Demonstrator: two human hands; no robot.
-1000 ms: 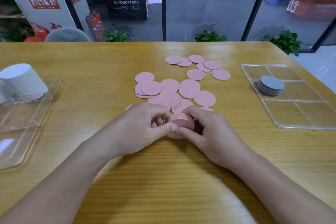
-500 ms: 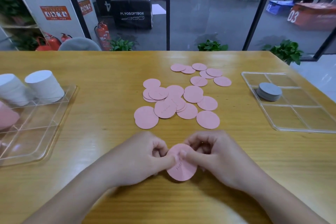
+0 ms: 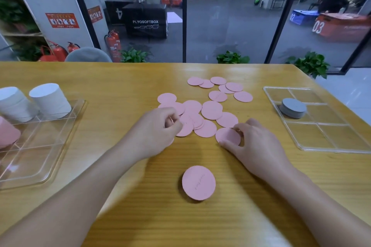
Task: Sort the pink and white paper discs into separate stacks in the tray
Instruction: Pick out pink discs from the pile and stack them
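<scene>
Overlapping pink discs [image 3: 202,114] are pinched by the left hand [image 3: 158,128] and right hand [image 3: 255,142]; extra discs could be dragged off, scattering the near stack [image 3: 198,182]

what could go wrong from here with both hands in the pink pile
The left hand pinches at overlapping pink discs, so it may lift several at once or scatter them. The right hand grips a disc lying flat on the table, where thin paper could bend. The small pink stack sits loose between the forearms, and a sleeve-less arm sweep could knock it apart.
</scene>
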